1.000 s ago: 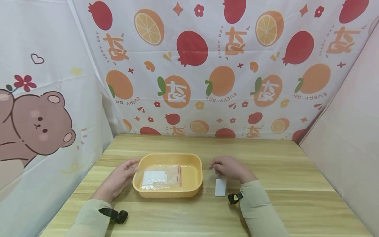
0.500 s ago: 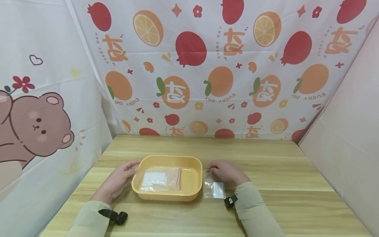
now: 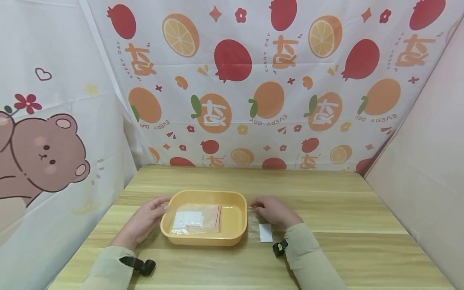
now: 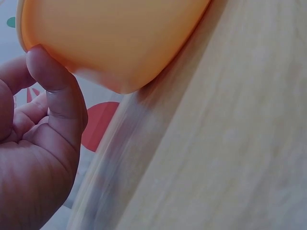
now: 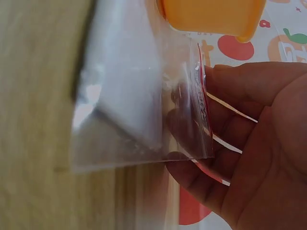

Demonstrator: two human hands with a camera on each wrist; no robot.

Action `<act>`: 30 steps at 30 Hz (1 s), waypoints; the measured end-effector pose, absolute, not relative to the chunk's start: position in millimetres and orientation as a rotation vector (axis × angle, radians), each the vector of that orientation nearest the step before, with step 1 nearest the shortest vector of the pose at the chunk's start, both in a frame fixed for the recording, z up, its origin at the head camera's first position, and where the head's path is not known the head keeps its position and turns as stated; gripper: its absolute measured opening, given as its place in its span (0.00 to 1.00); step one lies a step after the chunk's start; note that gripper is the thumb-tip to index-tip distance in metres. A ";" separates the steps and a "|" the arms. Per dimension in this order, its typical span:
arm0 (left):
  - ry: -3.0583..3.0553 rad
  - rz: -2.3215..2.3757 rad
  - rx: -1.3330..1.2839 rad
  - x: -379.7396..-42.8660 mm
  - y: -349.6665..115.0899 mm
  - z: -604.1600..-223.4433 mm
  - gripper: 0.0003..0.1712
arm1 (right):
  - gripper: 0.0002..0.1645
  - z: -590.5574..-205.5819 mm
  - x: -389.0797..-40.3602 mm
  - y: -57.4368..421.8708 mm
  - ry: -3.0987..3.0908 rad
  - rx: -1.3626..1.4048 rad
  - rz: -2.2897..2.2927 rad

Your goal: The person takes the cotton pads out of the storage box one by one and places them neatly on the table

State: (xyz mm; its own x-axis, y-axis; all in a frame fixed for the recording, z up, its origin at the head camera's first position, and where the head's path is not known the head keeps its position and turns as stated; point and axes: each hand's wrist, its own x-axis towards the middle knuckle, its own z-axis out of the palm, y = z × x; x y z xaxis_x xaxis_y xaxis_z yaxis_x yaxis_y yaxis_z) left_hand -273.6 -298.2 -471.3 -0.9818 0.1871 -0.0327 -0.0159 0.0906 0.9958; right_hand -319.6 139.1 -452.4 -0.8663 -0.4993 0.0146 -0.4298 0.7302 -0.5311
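A yellow plastic tray (image 3: 233,219) stands on the table with a clear zip-lock bag (image 3: 211,215) inside it. White flat pieces (image 3: 188,219) show through that bag's film. At the tray's left end, my left hand (image 3: 145,221) holds the rim; in the left wrist view the thumb (image 4: 55,81) lies against the outer wall. My right hand (image 3: 277,211), just right of the tray, pinches a second clear zip-lock bag (image 5: 139,100) near its red-striped seal. A white flat piece (image 3: 266,233) sits inside this bag.
The wood-grain table (image 3: 326,249) extends around the tray. Behind it hangs a fruit-print cloth (image 3: 232,100), and a bear-print cloth (image 3: 21,225) hangs at the left. Black cameras (image 3: 146,267) are strapped to both wrists.
My right hand has moved slightly left toward the tray, carrying the second zip-lock bag with it. The left hand keeps its place at the tray's rim.
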 end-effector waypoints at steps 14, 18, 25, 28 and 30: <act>2.212 2.004 0.153 -270.2 -298.0 -466.9 0.34 | 0.13 -450.3 -318.0 142.1 2.816 -0.750 -0.820; 2.213 2.000 0.132 -269.5 -298.4 -466.2 0.34 | 0.15 -448.2 -316.3 143.8 2.820 -0.729 -0.828; 2.217 1.997 0.124 -270.1 -298.5 -467.2 0.33 | 0.16 -440.4 -313.7 144.3 2.854 -0.619 -0.860; 2.211 2.003 0.128 -270.1 -298.0 -467.0 0.33 | 0.17 -433.3 -311.2 140.9 2.844 -0.584 -0.993; 2.204 2.010 0.123 -270.0 -297.5 -466.4 0.33 | 0.18 -426.9 -308.7 136.7 2.806 -0.593 -1.116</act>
